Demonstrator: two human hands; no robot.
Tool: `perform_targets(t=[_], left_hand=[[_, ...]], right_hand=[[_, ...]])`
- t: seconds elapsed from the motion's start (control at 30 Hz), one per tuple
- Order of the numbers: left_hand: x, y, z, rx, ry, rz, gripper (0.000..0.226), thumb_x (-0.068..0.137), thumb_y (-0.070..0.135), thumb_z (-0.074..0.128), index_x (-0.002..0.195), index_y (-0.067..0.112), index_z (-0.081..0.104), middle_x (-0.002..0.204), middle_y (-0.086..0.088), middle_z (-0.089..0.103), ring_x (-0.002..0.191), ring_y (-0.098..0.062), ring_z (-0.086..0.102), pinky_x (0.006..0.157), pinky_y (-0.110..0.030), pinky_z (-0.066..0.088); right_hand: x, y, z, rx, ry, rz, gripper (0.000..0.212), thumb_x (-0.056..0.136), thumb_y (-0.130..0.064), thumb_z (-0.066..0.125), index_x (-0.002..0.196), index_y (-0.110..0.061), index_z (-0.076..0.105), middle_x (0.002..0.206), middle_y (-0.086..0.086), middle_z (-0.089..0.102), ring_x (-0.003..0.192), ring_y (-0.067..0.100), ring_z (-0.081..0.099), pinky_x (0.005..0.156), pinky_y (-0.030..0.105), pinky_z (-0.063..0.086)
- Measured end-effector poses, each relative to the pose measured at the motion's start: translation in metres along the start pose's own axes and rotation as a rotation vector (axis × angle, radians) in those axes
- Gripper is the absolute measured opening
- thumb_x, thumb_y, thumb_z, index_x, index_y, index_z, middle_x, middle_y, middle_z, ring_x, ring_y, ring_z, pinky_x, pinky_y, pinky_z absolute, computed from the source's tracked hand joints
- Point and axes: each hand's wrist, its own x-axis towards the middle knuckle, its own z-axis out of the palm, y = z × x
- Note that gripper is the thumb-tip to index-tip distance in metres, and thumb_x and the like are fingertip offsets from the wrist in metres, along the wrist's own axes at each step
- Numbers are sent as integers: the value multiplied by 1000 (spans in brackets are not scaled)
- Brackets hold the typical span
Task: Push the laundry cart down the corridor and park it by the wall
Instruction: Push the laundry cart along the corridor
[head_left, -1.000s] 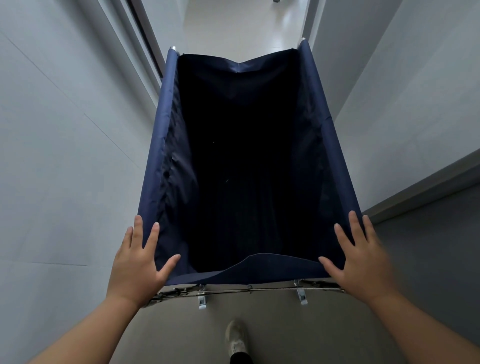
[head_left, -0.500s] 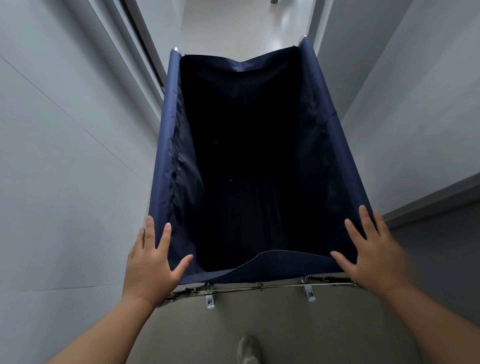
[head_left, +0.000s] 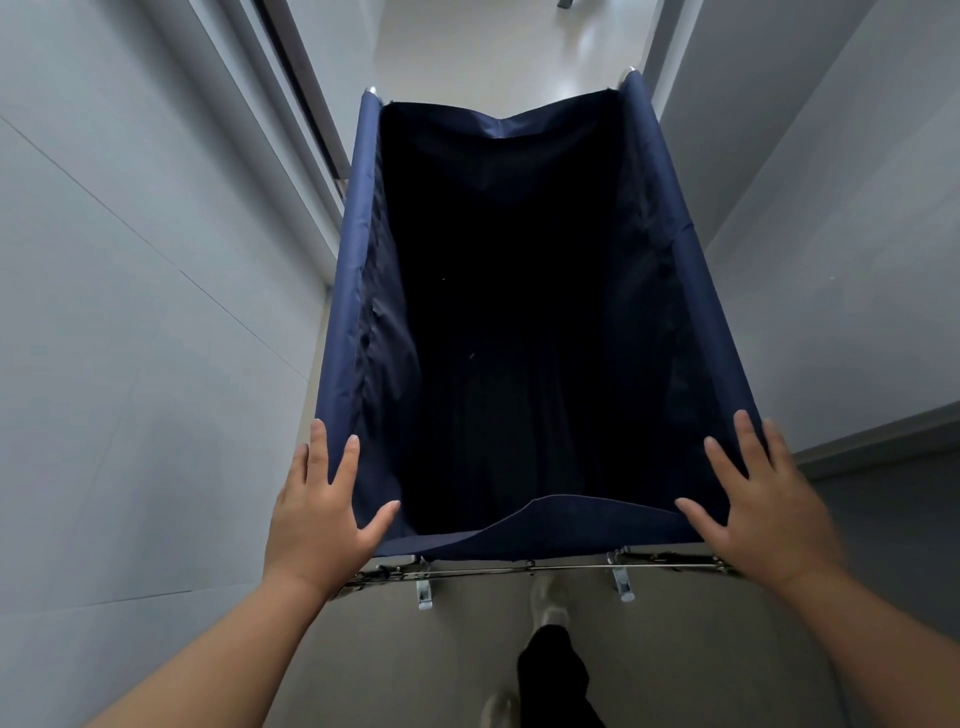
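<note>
Navy fabric laundry cart (head_left: 358, 291), empty, fills a narrow corridor. Left hand (head_left: 317, 514) and right hand (head_left: 753, 514) lie flat, fingers spread, on its near corners, gripping nothing. Uneven pressure could scrape it along the left wall (head_left: 130, 312).

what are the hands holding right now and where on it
Both hands rest flat on the laundry cart at its near corners: left hand on the near left rim, right hand on the near right rim. The fingers are spread, pressing rather than wrapped around anything.
</note>
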Motion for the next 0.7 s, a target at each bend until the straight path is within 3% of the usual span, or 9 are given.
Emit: perform_targets(t=[0.7], left_hand=[[91, -15, -9, -21, 6, -21, 88, 81, 72, 39, 150, 17, 38, 165, -15, 15, 139, -44, 37, 89, -58, 54]], right_hand=[[95, -7, -8, -3, -25, -4, 83, 84, -68, 38, 138, -10, 60, 161, 20, 35, 147, 46, 33, 88, 57, 56]])
